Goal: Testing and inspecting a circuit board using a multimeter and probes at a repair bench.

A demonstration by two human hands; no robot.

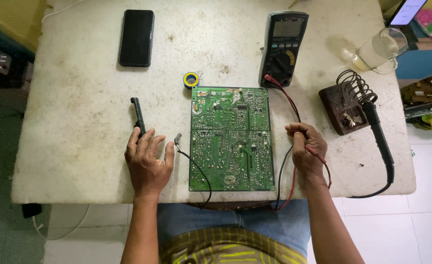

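Here both hands (147, 159) (306, 151) flank the circuit board (231, 139).

Your left hand (147, 164) rests on a rough, stained, matt stone-like tabletop (79, 122); your right hand (307, 151) pinches a red plastic-sheathed lead (294, 105). The circuit board (231, 139) shows glossy green lacquer, the phone (136, 37) smooth black glass.

One view only: head cam, worn, looking almost straight down at the tabletop (79, 161) from above the person's lap. Far edge of the tabletop is at frame top, near edge and knees at bottom. Mid distance: nearly the whole slab fits, floor showing on both sides. Both forearms enter from the bottom edge. No second view, so nothing overlaps.
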